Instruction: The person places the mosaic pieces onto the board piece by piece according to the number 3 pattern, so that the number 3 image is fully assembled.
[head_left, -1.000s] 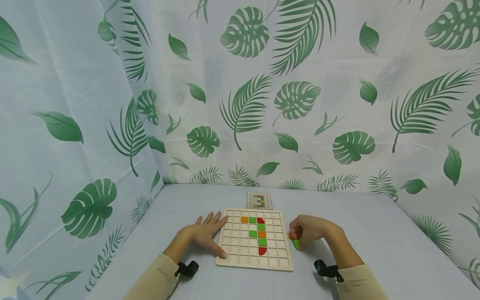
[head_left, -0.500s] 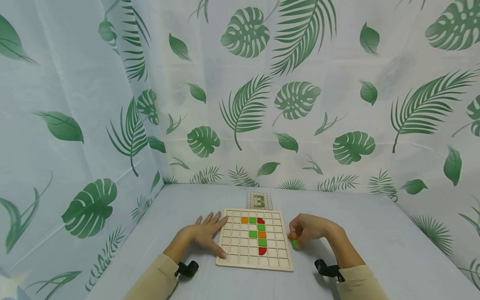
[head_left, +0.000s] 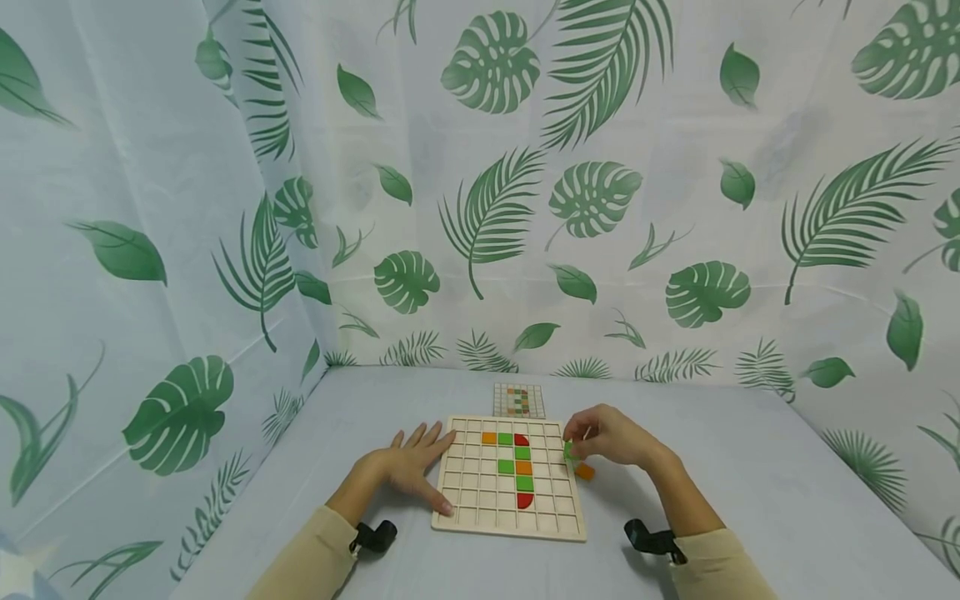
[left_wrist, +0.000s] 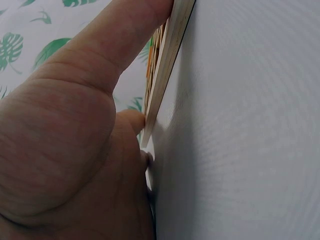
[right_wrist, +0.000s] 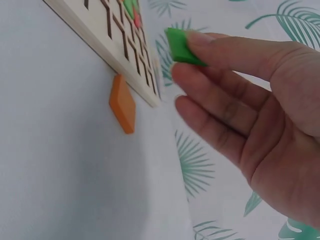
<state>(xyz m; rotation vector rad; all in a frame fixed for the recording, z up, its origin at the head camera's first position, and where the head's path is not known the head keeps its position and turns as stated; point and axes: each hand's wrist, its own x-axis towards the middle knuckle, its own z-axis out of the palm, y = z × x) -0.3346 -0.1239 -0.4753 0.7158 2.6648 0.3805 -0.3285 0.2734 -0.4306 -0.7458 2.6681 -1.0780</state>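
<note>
A wooden grid board point(head_left: 480, 522) lies on the table, with orange, green and red tiles set in some of its cells. My left hand point(head_left: 411, 469) rests at its left edge, fingers spread, the thumb and a fingertip touching the rim. Raised off the table by the board's right edge, my right hand point(head_left: 611, 435) pinches a green tile point(right_wrist: 181, 47) between thumb and fingers. Below that hand an orange tile point(right_wrist: 123, 104) lies on the table beside the board, apart from the fingers.
Behind the board lies a small pattern card point(head_left: 519, 402) printed with a coloured grid. A leaf-print curtain point(head_left: 480, 208) hangs behind and to the left of the table. A black wrist camera point(head_left: 651, 538) sits on the right forearm.
My right hand has lifted from the table with the green tile and moved up and slightly left towards the board. The orange tile now shows uncovered. My left hand has stayed put.
</note>
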